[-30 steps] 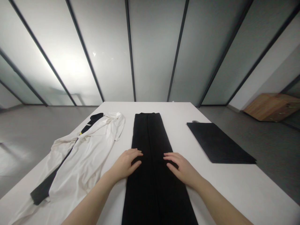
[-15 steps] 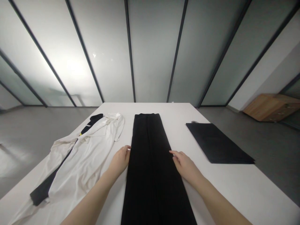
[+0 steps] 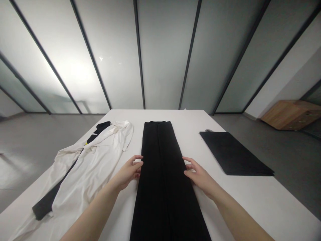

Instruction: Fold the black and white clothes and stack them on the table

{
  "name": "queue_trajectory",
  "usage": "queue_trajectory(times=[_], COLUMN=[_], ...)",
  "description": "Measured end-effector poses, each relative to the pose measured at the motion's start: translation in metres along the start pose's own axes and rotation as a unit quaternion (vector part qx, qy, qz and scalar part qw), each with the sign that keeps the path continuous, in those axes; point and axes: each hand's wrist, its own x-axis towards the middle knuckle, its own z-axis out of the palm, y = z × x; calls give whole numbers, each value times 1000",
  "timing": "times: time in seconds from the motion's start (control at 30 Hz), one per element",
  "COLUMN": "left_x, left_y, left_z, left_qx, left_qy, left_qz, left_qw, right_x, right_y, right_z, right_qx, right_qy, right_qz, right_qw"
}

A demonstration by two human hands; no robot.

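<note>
A pair of black trousers [image 3: 160,174] lies flat and lengthwise down the middle of the white table, waistband at the far end. At their left edge is my left hand [image 3: 127,172], fingers apart and fingertips touching the cloth. Across from it, my right hand [image 3: 199,175] touches the right edge with thumb and fingers spread. Neither hand grips the fabric. Both legs appear laid side by side; the near ends run out of view.
To the left, a rumpled white shirt [image 3: 92,167] lies with a dark garment [image 3: 45,204] partly under it. On the right is a flat black rectangular stack [image 3: 233,152], a small round grey object [image 3: 208,130] behind it. A wooden cabinet [image 3: 288,115] stands beyond the white table [image 3: 175,115].
The fingers of both hands have spread from a more closed pose. My left fingertips have shifted slightly right along the trousers' edge. The trousers look nearly unchanged.
</note>
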Motion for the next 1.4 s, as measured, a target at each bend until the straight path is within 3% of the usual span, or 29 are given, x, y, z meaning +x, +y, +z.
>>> queue_trajectory(times=[0.2,0.4,0.47,0.6,0.67,0.73,0.9,1.03,1.13,1.23,1.3,1.4], left_x=[9,16,15,6,2,1,11,18,17,11,6,-2], left_y=[-8,-15,-15,-9,-6,-5,-10,-18,-19,-17,-14,-5], left_z=[-7,-18,-24,-35,-37,-34,-19,-20,-27,-32,-33,-34], left_qx=[71,114,139,199,195,172,107,116,162,206,209,202], left_qy=[-14,-33,-62,-187,-221,-199,-44,-39,-97,-188,-267,-397], left_qz=[28,-9,-24,-92,-106,-85,-3,-4,-37,-93,-131,-189], left_qw=[997,993,988,958,950,961,993,992,981,956,932,875], right_x=[-4,5,4,-4,-6,-5,6,11,9,2,-4,-9], right_y=[-12,-1,0,-3,-4,-5,-1,7,9,6,4,2], right_z=[-6,-9,-14,-31,-37,-37,-22,-17,-19,-25,-30,-38], right_qx=[100,20,7,-44,-34,7,115,105,66,5,-39,-70], right_qy=[-61,-44,-70,-199,-238,-208,-55,-43,-85,-168,-251,-386], right_qz=[64,105,126,173,169,144,82,107,132,148,169,221], right_qw=[991,993,990,964,956,968,988,988,985,975,952,893])
